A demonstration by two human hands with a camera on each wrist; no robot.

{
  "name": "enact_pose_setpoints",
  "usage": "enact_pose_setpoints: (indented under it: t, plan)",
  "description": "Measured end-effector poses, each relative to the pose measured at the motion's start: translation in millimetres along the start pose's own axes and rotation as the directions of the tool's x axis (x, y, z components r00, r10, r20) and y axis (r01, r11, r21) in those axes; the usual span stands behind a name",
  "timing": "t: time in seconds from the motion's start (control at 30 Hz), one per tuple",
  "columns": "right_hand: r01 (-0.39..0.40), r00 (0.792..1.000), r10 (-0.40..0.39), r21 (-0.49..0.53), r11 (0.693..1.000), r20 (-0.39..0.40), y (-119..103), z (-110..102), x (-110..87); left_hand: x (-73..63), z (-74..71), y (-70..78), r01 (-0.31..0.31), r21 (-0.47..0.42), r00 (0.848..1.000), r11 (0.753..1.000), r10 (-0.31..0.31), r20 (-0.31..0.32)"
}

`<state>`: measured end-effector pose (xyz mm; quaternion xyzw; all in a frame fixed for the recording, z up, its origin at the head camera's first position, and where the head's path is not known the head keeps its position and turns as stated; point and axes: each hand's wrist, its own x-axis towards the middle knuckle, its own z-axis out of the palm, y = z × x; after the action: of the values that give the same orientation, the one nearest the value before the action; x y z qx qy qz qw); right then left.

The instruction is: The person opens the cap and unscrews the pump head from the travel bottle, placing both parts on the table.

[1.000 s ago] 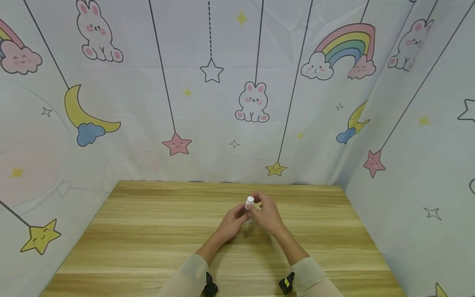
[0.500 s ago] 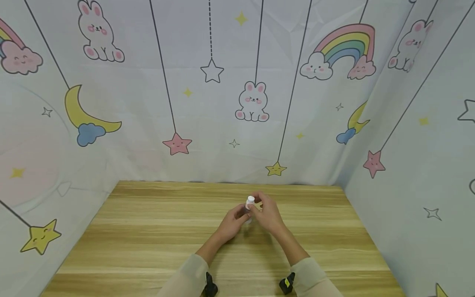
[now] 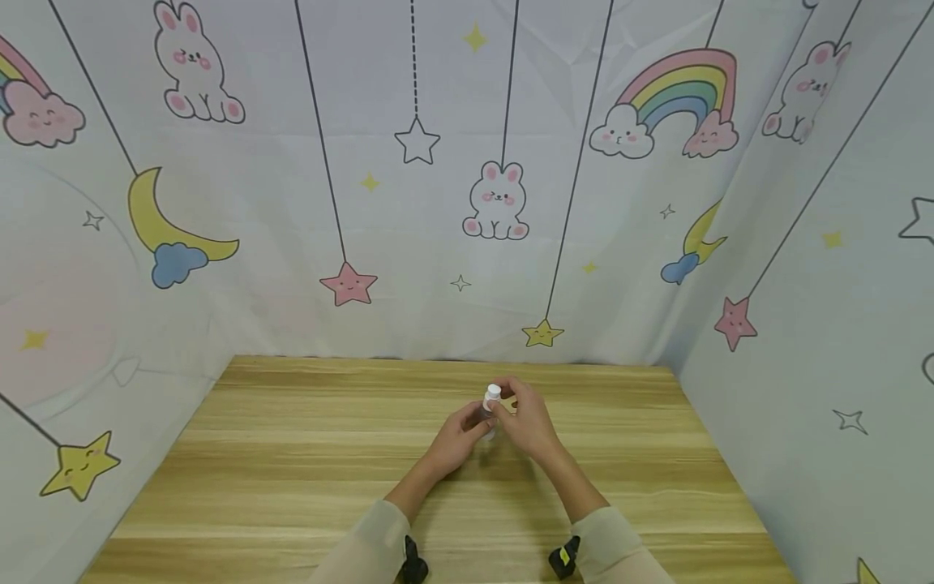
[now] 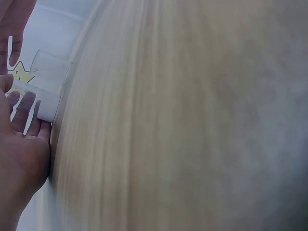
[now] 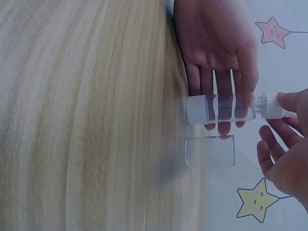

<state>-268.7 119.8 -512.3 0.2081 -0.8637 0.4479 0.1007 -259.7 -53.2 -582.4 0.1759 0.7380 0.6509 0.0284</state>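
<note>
A clear spray or pump bottle with a white base stands upright on the table. Its threaded neck shows just under a white top piece. My left hand holds the bottle body between thumb and fingers; the fingers show through the clear wall. With thumb and fingers my right hand pinches the white top piece at the neck. Beside the bottle a clear cap stands on the table, mouth down. The left wrist view catches this clear cap and the bottle's white base at its left edge.
The wood-grain table reaches back to a white curtain printed with rabbits, stars and rainbows. Curtain also hangs along both sides. Dark wrist devices sit by both sleeves, the right one with a yellow mark.
</note>
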Motion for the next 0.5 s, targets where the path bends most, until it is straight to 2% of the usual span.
enact_pose_setpoints:
  t: [0.5]
  plan:
    - [-0.008, 1.0, 0.008, 0.018, 1.0, -0.003, -1.3, -0.1, 0.4, -0.2, -0.5, -0.8, 0.001, -0.001, 1.0, 1.0, -0.001, -0.001]
